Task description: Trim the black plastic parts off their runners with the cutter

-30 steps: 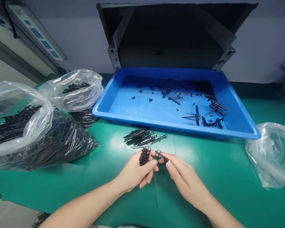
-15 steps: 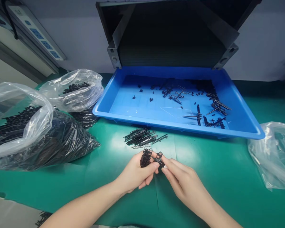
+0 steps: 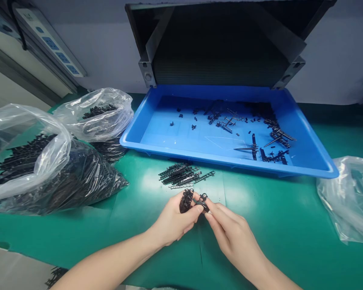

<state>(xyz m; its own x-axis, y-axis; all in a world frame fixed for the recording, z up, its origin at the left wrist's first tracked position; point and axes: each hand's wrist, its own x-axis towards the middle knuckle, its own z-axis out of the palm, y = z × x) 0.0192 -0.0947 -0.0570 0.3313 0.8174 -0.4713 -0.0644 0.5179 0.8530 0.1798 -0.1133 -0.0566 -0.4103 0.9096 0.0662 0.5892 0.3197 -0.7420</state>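
Observation:
A bundle of black plastic parts (image 3: 186,201) is clasped in my left hand (image 3: 175,219), its ends sticking up past the fingers. My right hand (image 3: 230,225) meets it at the fingertips, pinching a small black plastic part with a ring-shaped end (image 3: 203,197). My left thumb touches this same part from the other side. Just beyond my hands, several slim, ladder-like black plastic strips (image 3: 180,174) lie in a loose pile on the green mat (image 3: 133,237).
A blue tray (image 3: 169,149) with scattered black pieces sits under a dark conveyor end (image 3: 213,74). Two clear bags (image 3: 57,177) of black parts stand at left. Another clear bag (image 3: 347,197) lies at right. A power strip (image 3: 53,44) is on the wall.
The ring-ended part has tilted slightly between my fingertips, and my left fingers have curled in a little. The view has shifted slightly; the pile and tray are otherwise the same.

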